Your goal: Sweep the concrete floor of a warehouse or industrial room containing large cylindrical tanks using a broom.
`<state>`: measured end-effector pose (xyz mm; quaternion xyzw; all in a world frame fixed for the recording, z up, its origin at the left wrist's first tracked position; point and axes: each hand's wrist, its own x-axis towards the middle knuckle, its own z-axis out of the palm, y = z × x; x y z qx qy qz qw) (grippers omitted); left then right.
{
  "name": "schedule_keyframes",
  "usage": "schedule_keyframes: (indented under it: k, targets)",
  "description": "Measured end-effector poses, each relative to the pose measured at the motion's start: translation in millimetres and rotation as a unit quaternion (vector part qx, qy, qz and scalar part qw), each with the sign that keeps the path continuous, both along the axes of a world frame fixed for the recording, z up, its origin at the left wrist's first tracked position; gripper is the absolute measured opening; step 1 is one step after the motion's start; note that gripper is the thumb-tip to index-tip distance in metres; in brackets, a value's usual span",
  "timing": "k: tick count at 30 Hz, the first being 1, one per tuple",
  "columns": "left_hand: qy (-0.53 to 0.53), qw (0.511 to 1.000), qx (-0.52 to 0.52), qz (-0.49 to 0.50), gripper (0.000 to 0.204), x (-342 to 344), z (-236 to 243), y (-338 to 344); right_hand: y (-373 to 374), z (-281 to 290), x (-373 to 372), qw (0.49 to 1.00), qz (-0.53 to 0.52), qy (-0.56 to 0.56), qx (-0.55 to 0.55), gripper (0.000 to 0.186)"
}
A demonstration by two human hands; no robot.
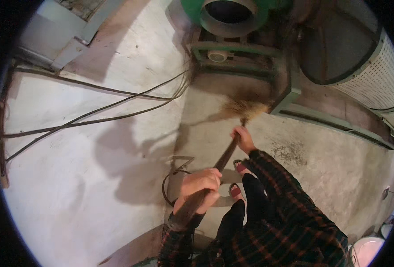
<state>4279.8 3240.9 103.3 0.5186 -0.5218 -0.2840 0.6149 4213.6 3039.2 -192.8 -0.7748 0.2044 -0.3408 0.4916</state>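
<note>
I hold a broom with both hands. Its dark handle (226, 156) runs from my left hand (200, 186), which grips the near end, up to my right hand (242, 137), which grips it lower down toward the head. The straw-coloured bristles (243, 108) press on the concrete floor (94, 187) at the foot of a green metal machine frame (237, 55). My sleeves are dark plaid. My feet in red sandals (239, 167) stand just below the handle.
Several dark cables (94, 113) snake across the floor at the left. A wire loop (170, 184) lies by my left hand. A perforated white drum (379, 75) stands at the right, with a pink bucket (368, 251) at the lower right.
</note>
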Motion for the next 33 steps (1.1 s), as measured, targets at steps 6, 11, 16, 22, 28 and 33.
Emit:
schedule_keyframes:
  k: [6, 11, 16, 22, 28, 33]
  targets:
    - [-0.022, 0.988, -0.016, -0.154, 0.024, -22, 58, 22, 55, 18, -55, 0.985, -0.013, 0.005, 0.174, 0.017]
    - [-0.04, 0.988, -0.118, -0.091, 0.027, -10, 104, 17, 43, 116, 10, 0.998, 0.048, -0.043, -0.017, 0.01]
    - [-0.031, 0.997, -0.061, -0.033, 0.018, -10, 44, -53, -71, 24, 30, 0.958, -0.012, -0.108, 0.266, 0.008]
    - [0.006, 0.996, -0.08, -0.033, 0.024, -16, -9, -71, -35, -66, -21, 0.968, -0.057, -0.037, 0.242, 0.011]
    - [0.082, 0.993, -0.076, -0.046, 0.03, -30, 36, 10, 43, -52, -66, 0.966, -0.028, -0.025, 0.256, 0.014]
    - [0.046, 0.993, -0.07, 0.086, 0.024, -39, 29, 61, 53, 61, -38, 0.972, 0.202, 0.104, 0.054, 0.013]
